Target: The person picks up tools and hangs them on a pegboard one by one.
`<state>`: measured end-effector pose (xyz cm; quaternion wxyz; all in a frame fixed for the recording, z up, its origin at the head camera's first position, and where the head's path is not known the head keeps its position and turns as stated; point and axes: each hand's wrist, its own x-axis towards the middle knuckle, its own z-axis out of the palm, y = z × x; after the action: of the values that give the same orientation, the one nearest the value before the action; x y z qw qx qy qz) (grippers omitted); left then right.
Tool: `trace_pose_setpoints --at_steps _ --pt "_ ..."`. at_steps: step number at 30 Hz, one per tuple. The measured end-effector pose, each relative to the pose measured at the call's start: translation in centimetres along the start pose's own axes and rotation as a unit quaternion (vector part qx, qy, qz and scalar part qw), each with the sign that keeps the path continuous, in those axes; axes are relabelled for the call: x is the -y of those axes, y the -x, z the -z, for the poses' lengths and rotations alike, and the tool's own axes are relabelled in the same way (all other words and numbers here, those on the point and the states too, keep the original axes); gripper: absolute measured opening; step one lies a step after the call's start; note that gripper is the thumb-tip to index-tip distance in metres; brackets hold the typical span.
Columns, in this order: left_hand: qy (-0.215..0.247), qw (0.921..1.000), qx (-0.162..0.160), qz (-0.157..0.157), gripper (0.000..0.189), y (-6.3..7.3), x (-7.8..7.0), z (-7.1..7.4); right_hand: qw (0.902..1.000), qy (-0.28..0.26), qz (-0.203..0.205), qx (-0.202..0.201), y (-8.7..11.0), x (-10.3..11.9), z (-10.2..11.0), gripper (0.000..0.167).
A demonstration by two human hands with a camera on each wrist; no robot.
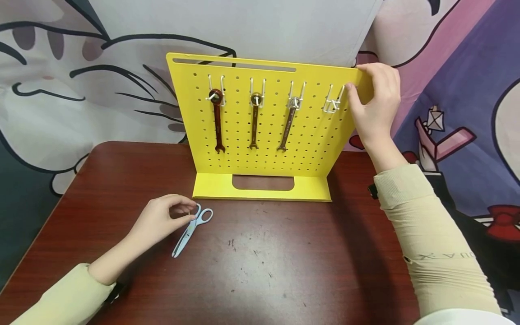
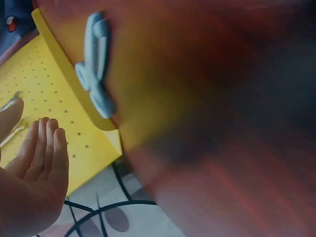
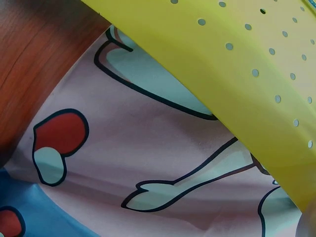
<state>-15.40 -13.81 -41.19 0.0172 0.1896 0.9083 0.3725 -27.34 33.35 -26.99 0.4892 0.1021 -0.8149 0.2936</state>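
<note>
A pair of light blue scissors lies on the table, finger loops toward the pegboard. My left hand hovers at the loops, thumb and fingers apart. In the left wrist view, that hand has its fingers extended, apart from the scissors. With my right hand I grip the upper right corner of the yellow pegboard, thumb in front. Only a sliver of that hand enters the right wrist view. Three wrenches, one reddish-brown, one middle and one right, hang from white hooks.
A white hook at the pegboard's right carries nothing. The board's base stands on the dark reddish-brown table. Cartoon-printed cloth hangs behind the table and along the right side.
</note>
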Motion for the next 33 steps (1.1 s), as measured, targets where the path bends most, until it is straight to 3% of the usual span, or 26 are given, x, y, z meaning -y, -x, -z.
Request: trace_pose_setpoints --at_steps 15,23,33 --pt "-0.052 0.9984 0.020 0.006 0.023 2.5 2.7 -1.7 1.0000 0.000 0.001 -0.001 0.0 0.1 0.0 0.033" --pt "-0.059 0.9976 0.019 0.030 0.023 2.9 2.9 -2.1 1.0000 0.002 0.000 0.000 0.0 0.1 -0.1 0.033" --pt "-0.081 0.9964 0.011 0.024 0.034 2.9 2.8 -2.7 1.0000 0.003 -0.001 0.000 0.0 0.1 0.0 0.033"
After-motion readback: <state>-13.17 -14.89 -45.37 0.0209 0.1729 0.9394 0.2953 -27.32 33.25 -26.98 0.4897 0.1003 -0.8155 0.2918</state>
